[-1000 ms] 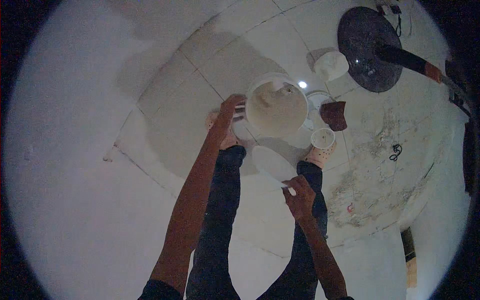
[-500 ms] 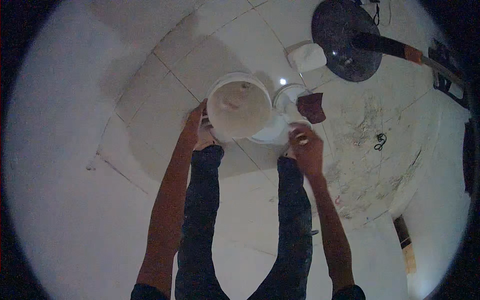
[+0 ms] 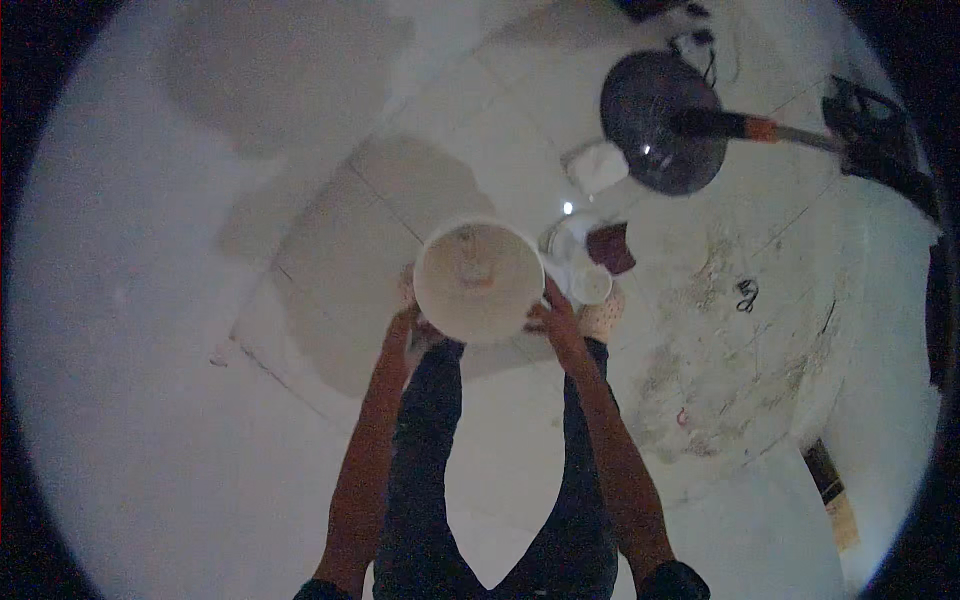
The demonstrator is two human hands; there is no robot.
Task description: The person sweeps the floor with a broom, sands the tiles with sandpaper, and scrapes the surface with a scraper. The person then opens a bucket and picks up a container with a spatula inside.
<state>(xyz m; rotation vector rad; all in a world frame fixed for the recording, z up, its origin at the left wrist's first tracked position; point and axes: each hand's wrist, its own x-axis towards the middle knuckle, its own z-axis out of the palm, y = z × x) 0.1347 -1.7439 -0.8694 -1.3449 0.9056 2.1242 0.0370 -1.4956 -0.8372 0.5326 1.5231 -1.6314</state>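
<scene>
A white round bucket (image 3: 430, 245) stands before me, its mouth facing up and a brownish mark on the pale inside. My left hand (image 3: 403, 325) grips its left side, fingers partly hidden behind the wall. Against the right side, my right hand (image 3: 556, 318) presses with its fingers curled under the bucket's edge. Just right of the bucket is a small white cup-like container (image 3: 592, 284), close to my right foot. Behind it lies a white round lid-like piece (image 3: 563, 236), partly covered by a dark red flat piece (image 3: 611, 248) of sheet or cloth.
Farther off on the tiled floor (image 3: 560, 420) are a white blocky object (image 3: 600, 167) and a large dark disc (image 3: 650, 130) with a pole banded in orange. A black looped cord (image 3: 747, 295) lies on the stained floor at right. My legs (image 3: 425, 440) flank the near middle.
My right hand has left the small white container and moved left onto the bucket. The bucket appears lower in view and nearer my legs, as the whole view has shifted too.
</scene>
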